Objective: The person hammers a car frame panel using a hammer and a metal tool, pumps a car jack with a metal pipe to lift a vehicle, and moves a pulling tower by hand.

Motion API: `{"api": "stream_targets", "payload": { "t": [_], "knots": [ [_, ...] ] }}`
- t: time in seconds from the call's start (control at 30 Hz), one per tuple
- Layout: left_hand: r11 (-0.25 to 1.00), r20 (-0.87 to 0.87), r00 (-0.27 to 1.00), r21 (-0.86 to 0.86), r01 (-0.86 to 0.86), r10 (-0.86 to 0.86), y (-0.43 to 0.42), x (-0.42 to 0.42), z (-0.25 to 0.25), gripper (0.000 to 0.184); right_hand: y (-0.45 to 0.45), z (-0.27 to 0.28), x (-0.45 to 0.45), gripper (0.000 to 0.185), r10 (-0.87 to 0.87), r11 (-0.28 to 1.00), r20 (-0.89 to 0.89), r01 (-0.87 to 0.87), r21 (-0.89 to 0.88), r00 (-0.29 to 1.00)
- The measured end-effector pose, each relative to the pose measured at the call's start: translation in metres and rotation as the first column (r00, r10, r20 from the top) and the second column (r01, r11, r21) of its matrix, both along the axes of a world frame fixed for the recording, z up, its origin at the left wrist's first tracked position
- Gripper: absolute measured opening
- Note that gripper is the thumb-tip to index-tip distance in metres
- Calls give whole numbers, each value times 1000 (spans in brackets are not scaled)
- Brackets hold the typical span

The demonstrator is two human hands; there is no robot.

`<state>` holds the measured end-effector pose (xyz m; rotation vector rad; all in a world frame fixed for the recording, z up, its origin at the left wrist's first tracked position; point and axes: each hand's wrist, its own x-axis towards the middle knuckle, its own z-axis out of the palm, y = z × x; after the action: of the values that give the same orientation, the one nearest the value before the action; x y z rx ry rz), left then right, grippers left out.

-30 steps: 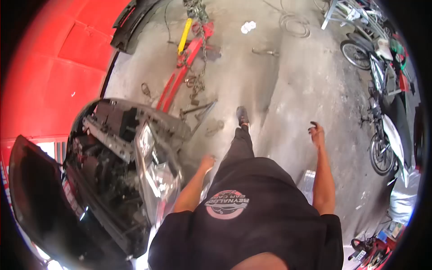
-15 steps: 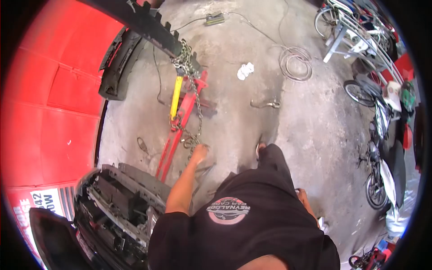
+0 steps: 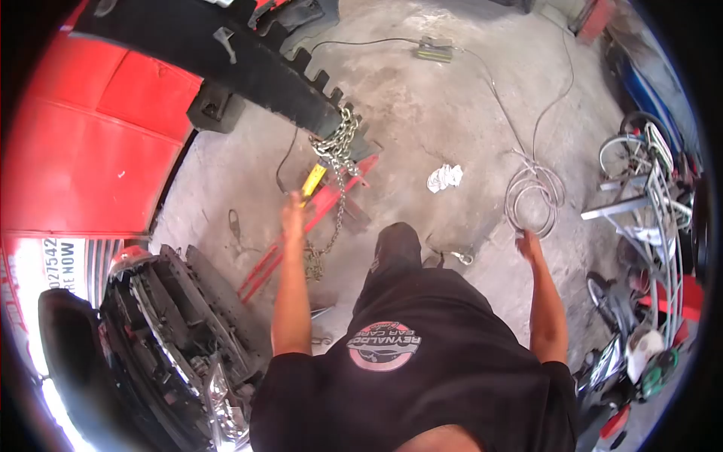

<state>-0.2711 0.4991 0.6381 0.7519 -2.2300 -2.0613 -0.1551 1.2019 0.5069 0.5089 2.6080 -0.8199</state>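
Observation:
My left hand (image 3: pixel 293 214) is stretched forward in the air, slightly blurred, with its fingers extended and nothing in it. From my viewpoint it overlaps the lower end of a yellow cylinder (image 3: pixel 313 181) beside a red metal beam (image 3: pixel 325 200). A chain (image 3: pixel 343 143) wraps the end of a thick black notched arm (image 3: pixel 248 71) and hangs down beside the beam. On the other side, my right hand (image 3: pixel 529 245) is held out low with loosely bent fingers apart, empty, and appears just below a coiled hose (image 3: pixel 518 197) on the floor.
White crumpled material (image 3: pixel 444 178) and a metal hook-like piece (image 3: pixel 461 258) lie on the concrete floor. An opened vehicle front (image 3: pixel 181 324) stands at lower left, below a red panel (image 3: pixel 98 143). Bicycles and a metal frame (image 3: pixel 659 218) line the right side.
The view has moved forward, so the beam, chain and hose appear nearer. My left hand has risen beside the yellow cylinder. My right hand has swung forward from beside my body.

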Motion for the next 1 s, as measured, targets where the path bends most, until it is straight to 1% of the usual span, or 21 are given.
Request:
{"api": "stream_targets", "payload": {
  "t": [0.03, 0.07, 0.1, 0.13, 0.23, 0.27, 0.3, 0.37, 0.4, 0.5, 0.6, 0.67, 0.7, 0.73, 0.8, 0.83, 0.87, 0.9, 0.93, 0.97, 1.0],
  "knots": [
    [994, 3, 996, 66, -93, 93, -5, -20, 16, 83, -2, 10, -57, 41, 136, 987, -147, -121, 110, 980],
    [982, -74, 986, 127, -139, 149, -9, -41, 31, 83, -23, 47, -111, 40, 145, 988, -192, -132, 79, 970],
    [965, -147, 967, 192, -180, 210, -12, -65, 43, 82, -36, 56, -159, 39, 167, 982, -299, -184, -31, 940],
    [948, -196, 939, 207, -242, 282, -16, -90, 49, 80, -57, 73, -209, 37, 178, 971, -218, -207, -120, 959],
    [864, -284, 831, 322, -387, 478, -23, -170, 56, 70, -144, 103, -331, 36, 250, 867, -290, -347, -358, 924],
    [823, -293, 786, 368, -432, 544, -22, -193, 52, 66, -178, 130, -364, 36, 365, 835, -258, -437, -335, 895],
    [789, -267, 768, 417, -452, 581, -17, -216, 48, 61, -205, 130, -394, 39, 421, 773, -207, -469, -427, 883],
    [692, -219, 706, 522, -498, 674, 10, -267, 42, 52, -257, 177, -443, 43, 586, 667, -232, -625, -407, 776],
    [507, -185, 506, 592, -626, 842, 19, -282, 31, 40, -278, 205, -468, 45, 673, 578, -244, -702, -415, 698],
    [497, -237, 481, 682, -536, 844, 38, -289, 53, 37, -332, 251, -546, 49, 777, 344, -408, -867, -361, 479],
    [505, -245, 450, 557, -660, 859, 28, -284, 33, 39, -399, 301, -598, 55, 718, 178, -631, -954, -242, 294],
    [350, -75, 397, 639, -685, 915, 11, -272, -18, 40, -448, 278, -620, 57, 710, -31, -704, -998, -62, 22],
    [290, -53, 341, 658, -695, 939, 3, -263, -36, 41, -475, 270, -624, 59, 665, -159, -735, -987, 35, -133],
    [229, -32, 283, 674, -702, 959, -4, -254, -53, 42, -496, 270, -630, 59, 841, -308, -485, -949, -63, -241],
    [146, -100, 107, 636, -758, 989, 16, -265, -51, 41, -513, 265, -630, 51, 878, -442, -269, -887, -135, -396],
    [86, -138, 3, 603, -793, 990, 24, -282, -38, 39, -523, 222, -626, 38, 859, -475, -289, -869, -140, -423],
    [14, -155, -88, 559, -829, 984, 27, -291, -34, 41, -532, 205, -620, 29, 830, -506, -276, -862, -8, -484],
    [-10, -206, -145, 544, -839, 968, 34, -296, -29, 44, -535, 206, -613, 25, 837, -484, -266, -874, 47, -478],
    [-34, -258, -199, 529, -848, 945, 40, -302, -25, 46, -536, 200, -615, 24, 766, -534, -367, -840, 93, -528],
    [17, -364, -211, 534, -846, 907, 40, -309, -13, 50, -543, 190, -619, 23, 687, -564, -469, -814, 137, -555],
    [-43, -379, -258, 493, -869, 889, 44, -314, -6, 53, -552, 182, -620, 23, 653, -596, -472, -787, 162, -592]
  ]
}}
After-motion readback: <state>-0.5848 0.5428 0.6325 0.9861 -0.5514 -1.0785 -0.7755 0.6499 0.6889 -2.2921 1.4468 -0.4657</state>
